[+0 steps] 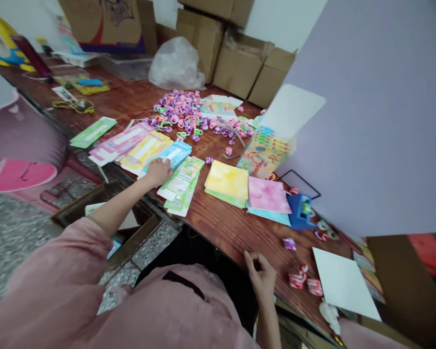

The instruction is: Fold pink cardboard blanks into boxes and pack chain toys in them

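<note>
My left hand (159, 172) rests with bent fingers on the near end of a stack of blue cards (177, 152); its fingertips are partly hidden. To its left lie overlapping yellow cards (145, 149) and pink cards (121, 141). Green printed cards (182, 180) fan out just right of the hand. My right hand (261, 276) is at the table's front edge, fingers curled in, with nothing visible in them. Beyond it sit a purple curled piece (288, 244) and red-and-white curled pieces (297, 278).
Small purple, pink and green rings (181, 109) are heaped mid-table. Yellow paper squares (227, 179), pink squares (269, 195) and a blue tape dispenser (301, 212) stand right of centre. A white sheet (343, 281) lies far right. Cardboard boxes (240, 63) line the back; a pink stool (25, 174) is left.
</note>
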A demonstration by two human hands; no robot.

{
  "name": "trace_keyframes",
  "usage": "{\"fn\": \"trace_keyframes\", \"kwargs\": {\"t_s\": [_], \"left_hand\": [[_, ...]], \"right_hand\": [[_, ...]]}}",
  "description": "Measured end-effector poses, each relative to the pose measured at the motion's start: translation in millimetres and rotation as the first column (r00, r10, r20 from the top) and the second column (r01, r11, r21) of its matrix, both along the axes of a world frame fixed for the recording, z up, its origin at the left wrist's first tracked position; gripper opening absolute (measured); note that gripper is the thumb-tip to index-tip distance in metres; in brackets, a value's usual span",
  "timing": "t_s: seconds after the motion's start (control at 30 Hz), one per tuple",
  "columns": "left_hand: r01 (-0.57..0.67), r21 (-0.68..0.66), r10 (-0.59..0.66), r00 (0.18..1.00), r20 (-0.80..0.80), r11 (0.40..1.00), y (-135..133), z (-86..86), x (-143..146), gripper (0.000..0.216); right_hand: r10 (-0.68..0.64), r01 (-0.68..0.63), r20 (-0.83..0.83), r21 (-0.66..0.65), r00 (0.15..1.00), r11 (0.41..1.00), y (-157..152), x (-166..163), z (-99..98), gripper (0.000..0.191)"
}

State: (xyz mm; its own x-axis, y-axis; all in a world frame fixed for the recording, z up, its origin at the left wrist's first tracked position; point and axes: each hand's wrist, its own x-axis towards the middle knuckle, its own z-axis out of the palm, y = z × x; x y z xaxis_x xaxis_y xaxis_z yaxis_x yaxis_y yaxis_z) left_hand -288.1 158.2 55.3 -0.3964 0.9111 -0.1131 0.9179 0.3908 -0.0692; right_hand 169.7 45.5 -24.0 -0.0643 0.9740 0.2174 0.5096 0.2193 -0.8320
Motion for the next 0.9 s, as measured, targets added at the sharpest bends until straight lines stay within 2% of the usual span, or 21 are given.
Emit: {"fn": "trace_keyframes", "kwargs": {"t_s": [0.57, 0.9], "left_hand": [[0.047, -0.006, -0.047, 0.999, 0.004, 0.999, 1, 6.5, -12, 0.057], [0.049, 0.032, -0.049, 0.999, -0.015, 0.998, 1, -1.7, -23, 0.064]], "right_hand": [[0.028, -0.026, -0.058, 0.038, 0.998, 0.999, 0, 0, -5.1, 0.047], [0.059, -0.057, -0.029, 0.060, 0.998, 0.997, 0, 1, -2.1, 0.032]]}}
